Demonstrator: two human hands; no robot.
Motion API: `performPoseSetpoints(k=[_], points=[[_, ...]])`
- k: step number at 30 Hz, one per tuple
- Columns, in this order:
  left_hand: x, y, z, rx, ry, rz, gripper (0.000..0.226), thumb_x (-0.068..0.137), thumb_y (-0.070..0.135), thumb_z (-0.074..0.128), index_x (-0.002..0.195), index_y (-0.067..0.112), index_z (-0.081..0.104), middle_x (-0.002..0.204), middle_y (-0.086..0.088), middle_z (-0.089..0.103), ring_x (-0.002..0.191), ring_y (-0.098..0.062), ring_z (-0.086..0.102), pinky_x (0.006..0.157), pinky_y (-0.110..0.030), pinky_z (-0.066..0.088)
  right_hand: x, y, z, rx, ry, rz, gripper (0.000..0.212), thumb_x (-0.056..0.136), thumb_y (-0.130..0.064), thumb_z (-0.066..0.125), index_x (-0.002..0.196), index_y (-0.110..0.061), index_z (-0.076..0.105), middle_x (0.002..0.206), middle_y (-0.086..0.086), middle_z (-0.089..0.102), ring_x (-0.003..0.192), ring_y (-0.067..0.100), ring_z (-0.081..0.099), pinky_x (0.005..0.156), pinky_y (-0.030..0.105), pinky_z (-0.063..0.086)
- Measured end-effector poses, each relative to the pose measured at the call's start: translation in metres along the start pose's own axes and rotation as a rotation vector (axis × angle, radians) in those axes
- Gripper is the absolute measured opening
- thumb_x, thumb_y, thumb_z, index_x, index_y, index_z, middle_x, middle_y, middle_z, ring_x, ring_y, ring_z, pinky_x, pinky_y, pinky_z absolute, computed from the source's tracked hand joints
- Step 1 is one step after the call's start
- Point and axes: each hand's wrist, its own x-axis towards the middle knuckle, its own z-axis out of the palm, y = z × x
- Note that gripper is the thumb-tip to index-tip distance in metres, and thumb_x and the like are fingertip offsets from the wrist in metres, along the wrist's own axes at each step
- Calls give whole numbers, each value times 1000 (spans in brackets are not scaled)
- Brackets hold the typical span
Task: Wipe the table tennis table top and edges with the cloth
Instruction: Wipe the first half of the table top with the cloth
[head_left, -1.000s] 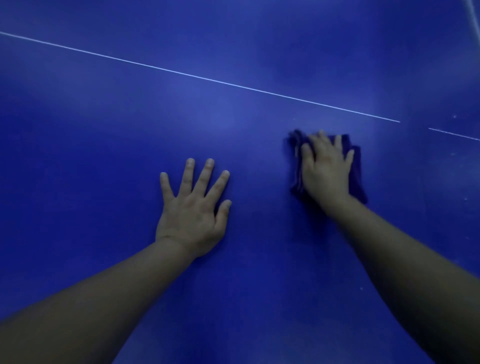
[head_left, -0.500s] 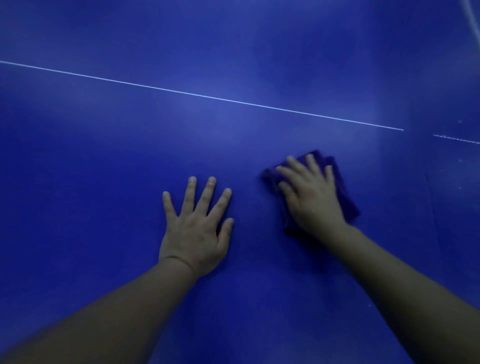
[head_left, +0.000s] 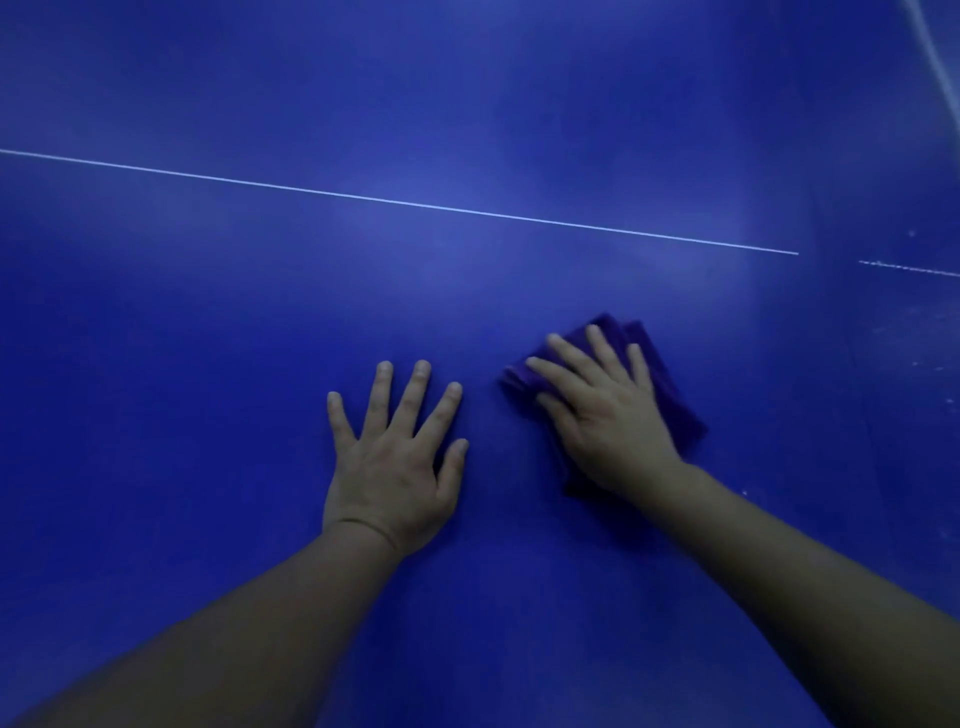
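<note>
The blue table tennis table top (head_left: 208, 364) fills the whole view in dim light. My right hand (head_left: 602, 415) lies flat on a folded dark purple cloth (head_left: 670, 395) and presses it onto the surface, fingers pointing up and left. The cloth shows around the fingertips and along the right side of the hand; its middle is hidden under the palm. My left hand (head_left: 395, 462) rests palm down on the bare table just left of the cloth, fingers spread, holding nothing.
A thin white centre line (head_left: 415, 205) crosses the table from left to right above both hands, with a gap near the right. Small pale specks (head_left: 914, 332) dot the surface at the far right. A faint white line (head_left: 935, 62) shows in the top right corner.
My right hand has slid the cloth toward me and leftward, closer to my left hand. The left hand has stayed planted on the table.
</note>
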Motion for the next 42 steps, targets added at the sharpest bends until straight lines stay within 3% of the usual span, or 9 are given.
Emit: performPoseSetpoints(k=[6, 10, 14, 20, 25, 28, 32, 35, 42], points=[[-1, 1, 1, -16, 16, 4, 62, 97, 59, 10, 156, 39, 10, 167, 5, 4, 153, -27, -8, 115, -68, -5, 114, 14, -11, 87, 46, 418, 46, 104, -48, 32, 148, -38, 39, 163, -9, 26, 152, 32, 9, 117, 65, 0], [0, 0, 1, -36, 44, 7, 63, 96, 58, 13, 156, 38, 16, 166, 4, 7, 153, -27, -5, 115, -67, -4, 177, -55, 5, 38, -1, 259, 48, 103, -50, 27, 150, -42, 34, 164, -11, 21, 152, 33, 5, 115, 68, -1], [-6, 1, -2, -89, 84, 29, 56, 95, 51, 27, 145, 32, 44, 160, -3, 31, 151, -31, 13, 116, -68, 3, 123, -95, 20, 15, -17, 11, 46, 104, -49, 29, 147, -40, 39, 162, -10, 26, 153, 31, 8, 116, 65, -2], [-9, 1, -3, -147, 134, 66, 42, 93, 39, 44, 130, 25, 58, 145, -8, 47, 144, -32, 30, 113, -71, 12, 9, 2, 1, 27, 13, 285, 44, 103, -48, 39, 146, -40, 43, 160, -13, 31, 152, 25, 13, 118, 62, 2], [-7, 0, -1, -104, 121, 72, 52, 93, 45, 31, 137, 29, 54, 149, -5, 44, 145, -31, 28, 113, -71, 13, 75, 25, -7, 72, 60, 506, 47, 103, -49, 31, 149, -41, 36, 163, -12, 23, 153, 31, 6, 116, 67, -1], [-5, 1, -1, -92, 107, 52, 54, 93, 47, 29, 141, 31, 49, 153, -2, 39, 147, -28, 23, 114, -70, 10, 101, 2, -2, 59, 42, 386, 47, 103, -48, 31, 150, -41, 35, 163, -12, 23, 153, 31, 6, 117, 67, -1], [-4, 3, -2, -72, 95, 34, 60, 92, 50, 24, 144, 30, 49, 154, -3, 38, 146, -29, 23, 114, -69, 11, -4, 2, 1, -14, -10, 65, 49, 100, -53, 30, 146, -40, 44, 160, -11, 32, 152, 30, 16, 118, 63, 5], [-4, 7, -6, -65, 94, 20, 63, 91, 52, 24, 144, 28, 50, 152, -5, 41, 145, -30, 25, 113, -70, 14, -60, 55, -10, 10, 2, 202, 51, 99, -53, 32, 144, -38, 48, 158, -10, 36, 151, 30, 20, 118, 62, 7], [4, 64, -7, -74, 98, -11, 69, 89, 57, 19, 149, 30, 41, 161, -4, 28, 150, -31, 15, 119, -60, 6, 66, 126, -32, 117, 102, 529, 47, 104, -47, 30, 149, -36, 38, 164, -9, 24, 153, 31, 6, 118, 64, -2]])
